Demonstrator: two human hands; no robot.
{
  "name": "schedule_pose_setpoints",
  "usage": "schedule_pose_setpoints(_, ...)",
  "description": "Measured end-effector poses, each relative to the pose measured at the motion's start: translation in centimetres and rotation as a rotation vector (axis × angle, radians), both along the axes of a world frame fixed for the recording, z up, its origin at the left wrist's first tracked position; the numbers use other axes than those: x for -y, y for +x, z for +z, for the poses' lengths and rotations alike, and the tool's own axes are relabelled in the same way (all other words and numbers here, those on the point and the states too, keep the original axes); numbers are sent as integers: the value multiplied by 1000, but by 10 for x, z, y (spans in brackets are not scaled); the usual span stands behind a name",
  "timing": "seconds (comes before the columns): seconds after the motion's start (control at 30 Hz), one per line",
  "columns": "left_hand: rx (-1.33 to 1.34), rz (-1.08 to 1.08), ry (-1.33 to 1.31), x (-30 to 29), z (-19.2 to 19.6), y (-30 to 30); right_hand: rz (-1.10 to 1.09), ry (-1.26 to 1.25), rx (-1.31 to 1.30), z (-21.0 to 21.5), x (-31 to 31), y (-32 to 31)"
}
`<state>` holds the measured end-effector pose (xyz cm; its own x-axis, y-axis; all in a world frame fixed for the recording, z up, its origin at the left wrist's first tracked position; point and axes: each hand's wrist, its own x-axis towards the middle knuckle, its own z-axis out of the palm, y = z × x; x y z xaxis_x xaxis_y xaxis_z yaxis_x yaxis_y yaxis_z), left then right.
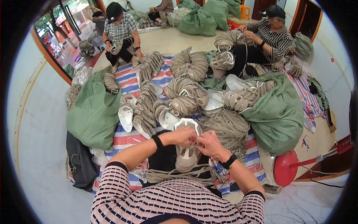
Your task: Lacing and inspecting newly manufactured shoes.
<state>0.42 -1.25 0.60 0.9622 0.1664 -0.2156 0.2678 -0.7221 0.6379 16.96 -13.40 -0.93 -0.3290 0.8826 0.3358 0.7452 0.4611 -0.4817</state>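
Note:
A beige shoe upper (187, 159) with a white-lined collar rests over my lap, toe toward me. My left hand (184, 135) is closed on it near the collar. Close beside, my right hand (210, 144) is closed in a pinch at the lacing area, its fingertips meeting those of my left hand. What the right fingers pinch is too small to make out. Beige flat laces (179, 176) lie across my lap. A large heap of loose laces (228, 128) spreads just beyond my right hand.
Nested rows of shoe uppers (145, 108) cover the striped sheet (128, 80) ahead. Green sacks stand at left (91, 112) and right (279, 115), the right one spilling uppers. A red round base (285, 168) sits at the near right. Several people sit farther off, handling uppers.

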Motion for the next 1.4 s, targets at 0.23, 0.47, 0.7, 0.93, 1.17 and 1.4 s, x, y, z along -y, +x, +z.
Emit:
schedule_pose_setpoints(0.23, 579, 581, 352, -70, 18, -44, -7, -30, -1, 15, -2, 6)
schedule_pose_setpoints(0.47, 411, 1520, 1232, -210, 90, -308, 31, -134, -64, 11, -9, 17)
schedule_pose_setpoints(0.7, 356, 1807, 1229, -187, 105, -456, 51, -263, -119, 9, -7, 15)
schedule_pose_setpoints(0.93, 470, 1271, 526, -106, 17, -282, -2, 118, -44, 22, 11, 14)
schedule_pose_setpoints(1.17, 542, 638, 241, -14, 17, -108, -283, -16, -73, 14, 45, -17)
schedule_pose_setpoints(1.4, 577, 339, 225, 19, 19, -46, -427, -845, -1314, 10, 33, -10)
